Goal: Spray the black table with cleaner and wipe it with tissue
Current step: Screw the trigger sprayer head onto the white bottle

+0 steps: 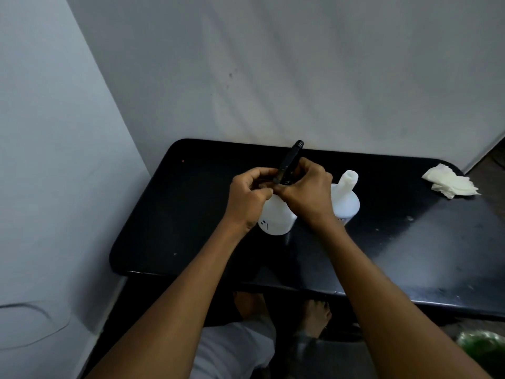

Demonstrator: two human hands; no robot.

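A white spray bottle (276, 217) stands near the middle of the black table (185, 214). Its black spray head (291, 160) points up and away from me. My left hand (250, 198) grips the bottle's neck from the left. My right hand (306, 192) closes around the base of the spray head from the right, and the two hands touch above the bottle. A crumpled white tissue (451, 181) lies at the table's far right corner, well away from both hands.
A second white bottle (345, 198) with an open narrow neck stands just right of my right hand. Grey walls close in behind and to the left of the table. My feet show under the table's front edge. Something green (483, 343) sits on the floor at right.
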